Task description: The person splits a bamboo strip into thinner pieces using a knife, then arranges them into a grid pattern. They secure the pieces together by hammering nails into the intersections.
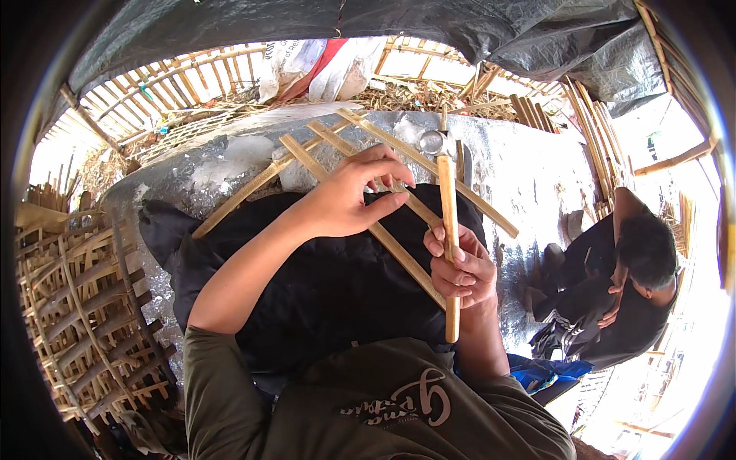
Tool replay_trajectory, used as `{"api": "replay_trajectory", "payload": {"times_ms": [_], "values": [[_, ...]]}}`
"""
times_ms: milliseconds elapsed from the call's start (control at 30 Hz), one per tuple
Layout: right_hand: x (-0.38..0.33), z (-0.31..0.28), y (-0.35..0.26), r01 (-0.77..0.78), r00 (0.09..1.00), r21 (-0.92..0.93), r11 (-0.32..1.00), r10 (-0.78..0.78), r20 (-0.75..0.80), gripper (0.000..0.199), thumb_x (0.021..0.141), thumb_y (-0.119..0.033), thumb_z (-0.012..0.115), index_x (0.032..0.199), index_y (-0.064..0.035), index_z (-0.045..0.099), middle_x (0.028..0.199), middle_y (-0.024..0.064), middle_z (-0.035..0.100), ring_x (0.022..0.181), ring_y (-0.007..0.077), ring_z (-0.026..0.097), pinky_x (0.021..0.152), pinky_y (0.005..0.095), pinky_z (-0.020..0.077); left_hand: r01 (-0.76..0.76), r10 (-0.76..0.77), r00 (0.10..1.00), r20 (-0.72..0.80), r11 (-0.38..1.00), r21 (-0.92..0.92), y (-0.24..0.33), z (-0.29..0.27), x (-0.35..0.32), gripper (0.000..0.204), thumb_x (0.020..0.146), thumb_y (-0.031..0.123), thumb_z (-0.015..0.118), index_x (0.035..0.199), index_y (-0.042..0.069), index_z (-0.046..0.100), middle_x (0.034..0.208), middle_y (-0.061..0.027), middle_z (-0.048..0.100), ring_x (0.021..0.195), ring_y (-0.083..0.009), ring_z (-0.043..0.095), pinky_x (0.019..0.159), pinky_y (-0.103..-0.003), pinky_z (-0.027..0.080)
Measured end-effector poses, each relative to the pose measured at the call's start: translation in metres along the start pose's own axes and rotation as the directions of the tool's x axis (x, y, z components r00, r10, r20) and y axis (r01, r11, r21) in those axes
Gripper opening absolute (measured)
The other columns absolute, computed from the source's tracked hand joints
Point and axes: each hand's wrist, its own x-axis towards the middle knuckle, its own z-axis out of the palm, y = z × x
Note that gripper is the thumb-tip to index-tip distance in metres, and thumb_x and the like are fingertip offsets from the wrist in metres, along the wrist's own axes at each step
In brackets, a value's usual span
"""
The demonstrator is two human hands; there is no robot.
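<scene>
My right hand (pixel 464 270) is closed around the wooden handle of a hammer (pixel 450 199), held upright with its metal head pointing away from me. My left hand (pixel 359 192) hovers over the bamboo strips, fingers bent and thumb apart from them; nothing shows between them. Below it, one long bamboo strip (pixel 410 264) slants across my lap. A second strip (pixel 422 208) runs from under my left hand toward my right fingers; whether they touch it I cannot tell. Another strip (pixel 491 215) lies farther right, and a crosswise strip (pixel 238 198) passes beneath at the far left.
Black cloth (pixel 299 287) covers my lap. Beyond lies a silvery, stained sheet (pixel 529 149). A woven bamboo panel (pixel 84 322) stands at left, a person in black (pixel 621 307) is low at right, and bamboo poles (pixel 594 134) lean behind. Dark plastic sheeting (pixel 429 27) hangs overhead.
</scene>
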Motion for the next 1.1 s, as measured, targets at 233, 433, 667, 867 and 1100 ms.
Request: {"api": "replay_trajectory", "payload": {"times_ms": [233,433,667,867,1100], "values": [[0.005,0.000,0.000,-0.008,1.000,0.010,1.000,0.008,-0.002,0.028,0.097,0.004,0.055,0.122,0.0077,0.044,0.107,0.0158,0.049,0.049,0.0001,0.041,0.037,0.0140,0.0362,0.045,-0.015,0.981,0.191,0.987,-0.153,0.008,0.007,-0.005,0.008,0.098,0.008,0.063,0.100,0.001,0.064,0.101,-0.0060,0.061,0.094,-0.0192,0.059,0.083,-0.033,0.047],[0.007,-0.003,0.005,-0.029,1.000,-0.006,1.000,0.029,-0.012,0.029,0.095,0.006,0.056,0.122,0.0098,0.046,0.108,0.0181,0.051,0.049,0.0004,0.041,0.038,0.0143,0.0362,0.022,0.024,0.975,0.220,0.980,-0.200,0.010,0.015,-0.006,0.005,0.098,0.005,0.062,0.099,0.000,0.063,0.099,-0.0078,0.063,0.091,-0.0211,0.063,0.083,-0.035,0.049],[0.010,-0.001,0.007,-0.019,1.000,-0.019,1.000,0.019,-0.021,0.029,0.096,0.005,0.056,0.122,0.0110,0.047,0.107,0.0202,0.053,0.049,0.0007,0.042,0.037,0.0147,0.0372,0.217,-0.090,0.952,0.291,0.871,-0.441,0.009,0.015,-0.009,0.005,0.100,0.004,0.059,0.100,0.000,0.063,0.103,-0.0068,0.062,0.091,-0.0164,0.064,0.077,-0.032,0.052],[0.009,-0.002,0.006,0.011,0.997,-0.124,0.992,-0.020,-0.071,0.028,0.099,-0.002,0.058,0.123,0.0075,0.049,0.109,0.0259,0.063,0.048,-0.0001,0.043,0.037,0.0151,0.0406,0.034,0.009,0.983,0.185,0.974,-0.225,0.009,0.013,-0.008,0.003,0.099,0.004,0.061,0.100,0.002,0.062,0.103,-0.0063,0.060,0.092,-0.0160,0.060,0.078,-0.031,0.050],[0.011,-0.001,0.007,0.138,0.953,-0.261,0.955,-0.200,-0.226,0.019,0.099,-0.006,0.062,0.116,-0.0025,0.056,0.097,0.0174,0.070,0.044,-0.0026,0.036,0.036,0.0135,0.0331,-0.006,0.006,1.000,0.000,0.987,-0.162,0.008,0.014,-0.009,0.010,0.096,0.010,0.067,0.095,0.002,0.062,0.097,-0.0051,0.059,0.083,-0.0163,0.058,0.065,-0.029,0.051]]}}
